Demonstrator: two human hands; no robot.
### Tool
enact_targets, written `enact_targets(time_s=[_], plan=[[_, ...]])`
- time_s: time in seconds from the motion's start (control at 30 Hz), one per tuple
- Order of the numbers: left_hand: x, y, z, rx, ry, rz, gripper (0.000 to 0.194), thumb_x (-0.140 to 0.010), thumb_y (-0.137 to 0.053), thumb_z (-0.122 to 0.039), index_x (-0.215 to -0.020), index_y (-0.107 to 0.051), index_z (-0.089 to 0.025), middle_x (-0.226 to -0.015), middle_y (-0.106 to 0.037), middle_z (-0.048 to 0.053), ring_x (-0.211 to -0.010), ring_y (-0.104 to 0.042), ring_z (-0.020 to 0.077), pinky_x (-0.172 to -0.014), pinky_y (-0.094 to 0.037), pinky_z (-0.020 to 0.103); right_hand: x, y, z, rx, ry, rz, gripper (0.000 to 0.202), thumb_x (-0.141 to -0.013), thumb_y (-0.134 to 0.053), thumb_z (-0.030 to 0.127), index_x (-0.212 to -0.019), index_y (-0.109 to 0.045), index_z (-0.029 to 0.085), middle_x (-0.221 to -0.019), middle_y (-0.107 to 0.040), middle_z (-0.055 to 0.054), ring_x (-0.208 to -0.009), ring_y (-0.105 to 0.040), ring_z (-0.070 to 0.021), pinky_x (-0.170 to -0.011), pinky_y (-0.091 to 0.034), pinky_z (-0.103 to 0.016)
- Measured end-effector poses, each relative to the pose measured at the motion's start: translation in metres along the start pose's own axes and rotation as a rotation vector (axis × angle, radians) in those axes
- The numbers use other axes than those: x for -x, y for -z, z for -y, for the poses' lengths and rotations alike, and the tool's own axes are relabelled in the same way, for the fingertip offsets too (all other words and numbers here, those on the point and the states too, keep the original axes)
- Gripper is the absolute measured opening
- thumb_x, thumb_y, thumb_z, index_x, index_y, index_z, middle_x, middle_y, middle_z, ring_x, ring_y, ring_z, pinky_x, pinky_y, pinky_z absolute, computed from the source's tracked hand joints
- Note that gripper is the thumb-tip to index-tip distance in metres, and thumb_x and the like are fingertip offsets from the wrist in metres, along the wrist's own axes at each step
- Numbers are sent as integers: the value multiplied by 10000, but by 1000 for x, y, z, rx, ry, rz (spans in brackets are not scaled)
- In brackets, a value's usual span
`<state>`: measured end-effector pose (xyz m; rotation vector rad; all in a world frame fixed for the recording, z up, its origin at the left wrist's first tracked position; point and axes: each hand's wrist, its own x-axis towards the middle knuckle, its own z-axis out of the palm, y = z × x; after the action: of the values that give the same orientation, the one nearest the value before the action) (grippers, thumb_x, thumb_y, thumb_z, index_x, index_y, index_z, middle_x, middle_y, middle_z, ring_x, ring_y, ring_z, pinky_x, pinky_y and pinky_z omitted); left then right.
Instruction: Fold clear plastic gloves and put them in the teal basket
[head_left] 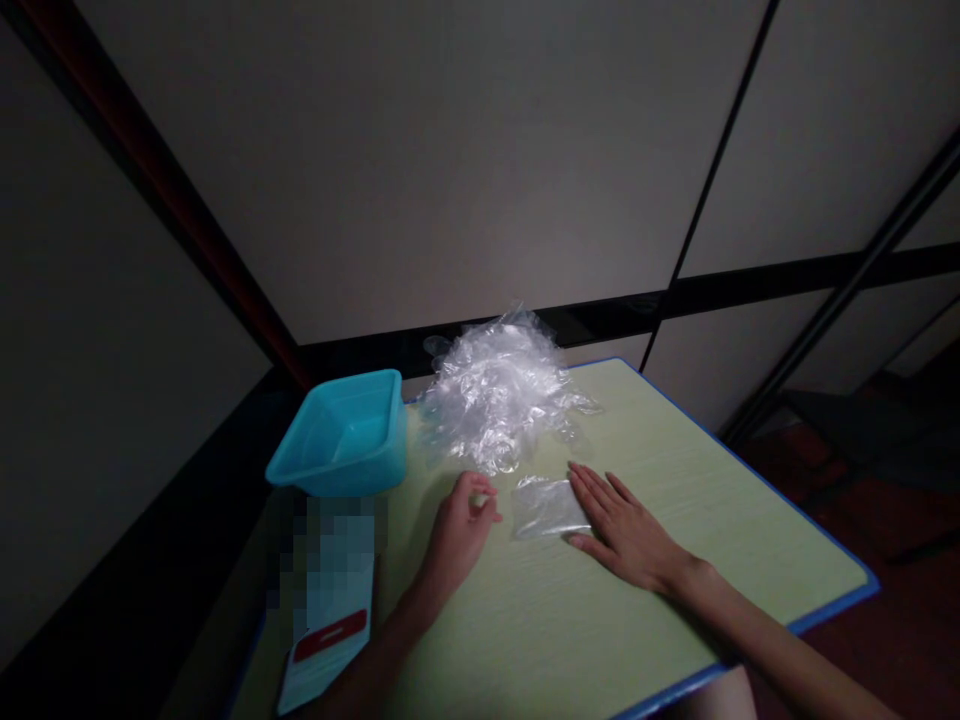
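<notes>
Hands rest on a pale green tabletop with a blue rim (825, 610), seen from above by the person working there. Between them lies a small, flattened clear plastic bag (546, 507). The right hand (626, 535) lies palm down with its fingers stretched out and together, their tips touching the bag's right edge, seemingly to pin it flat against the table. It grips nothing. The left hand (461, 530) sits just beside the bag's left edge, loosely curled, thumb and forefinger meeting in a light pinch. Whether anything thin is caught between those fingertips cannot be told in the dim light.

Beyond the hands, near the table's far edge, sits a loose, crinkled heap of clear plastic bags (499, 395), within easy reach, apparently the stock the single bag belongs with. To the left of the heap, at the far left corner, stands a square turquoise plastic tub (341, 435), open at the top, with nothing visible inside. Nearer the person, along the left edge, lies a pale card with a red label (330, 640), its upper part blurred out. Plain grey wall panels with dark seams fill the background.
</notes>
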<state>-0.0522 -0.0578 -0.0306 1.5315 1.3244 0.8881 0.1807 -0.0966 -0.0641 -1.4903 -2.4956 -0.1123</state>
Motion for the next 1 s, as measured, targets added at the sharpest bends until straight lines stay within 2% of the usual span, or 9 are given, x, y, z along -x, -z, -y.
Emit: enact_targets(time_s=[0.07, 0.13, 0.2, 0.27, 0.37, 0.57, 0.8, 1.0], plan=[[9, -10, -7, -134, -145, 37, 196, -759, -479, -243, -944, -518, -194, -1092, -569, 73, -1059, -520, 228, -881, -412, 352, 0, -1, 0, -3, 2, -23, 702, -876, -302, 501, -1395, -62, 94, -1431, -159, -142, -1310, -147, -242, -1039, -218, -431], [19, -26, -14, -502, -437, 196, 373, -810, -431, -256, -1173, -449, -171, -1306, -427, 96, -1212, -369, 233, -994, -308, 378, 1, -2, 0, -4, 2, -36, 689, -882, -296, 488, -1395, -64, 89, -1434, -142, -141, -1313, -129, -237, -1042, -216, -423], [23, -42, -17, -779, -614, 331, 532, -854, -394, -365, -1308, -301, -104, -1406, -264, 121, -1294, -208, 228, -1046, -227, 367, 1, -2, 0, -4, -1, -34, 664, -887, -289, 476, -1393, -96, 92, -1433, -154, -138, -1314, -128, -230, -1044, -212, -418], [20, -56, -15, -905, -692, 362, 651, -870, -319, -494, -1341, -226, -54, -1424, -191, 142, -1316, -108, 224, -1064, -184, 360, 1, -3, 0, 1, -10, -19, 642, -889, -280, 472, -1388, -144, 92, -1429, -172, -142, -1313, -137, -226, -1044, -211, -416], [9, -67, -6, -952, -712, 345, 776, -841, -265, -604, -1347, -202, -19, -1424, -161, 165, -1318, -70, 233, -1069, -164, 366, 0, -5, -1, 14, -9, 7, 620, -891, -270, 467, -1373, -208, 81, -1421, -197, -151, -1310, -151, -223, -1045, -206, -412], [-3, -68, 2, -971, -705, 345, 832, -813, -250, -654, -1356, -187, -27, -1423, -161, 163, -1318, -60, 240, -1060, -179, 386, -1, -8, -2, 9, 4, -21, 618, -895, -264, 459, -1383, -171, 91, -1412, -226, -152, -1310, -156, -219, -1041, -214, -414], [-3, -58, 2, -1010, -685, 334, 752, -852, -204, -607, -1347, -228, -42, -1424, -167, 150, -1318, -81, 229, -1060, -165, 361, -1, -4, 1, 29, -21, 21, 640, -891, -261, 477, -1362, -226, 45, -1407, -221, -171, -1309, -157, -235, -1042, -206, -429], [-3, -45, 0, -1046, -649, 287, 694, -868, -211, -574, -1336, -266, -64, -1415, -211, 142, -1312, -127, 234, -1045, -196, 365, 0, -4, 1, 18, -24, 11, 640, -889, -268, 473, -1371, -199, 58, -1412, -208, -167, -1309, -157, -234, -1044, -196, -441]])
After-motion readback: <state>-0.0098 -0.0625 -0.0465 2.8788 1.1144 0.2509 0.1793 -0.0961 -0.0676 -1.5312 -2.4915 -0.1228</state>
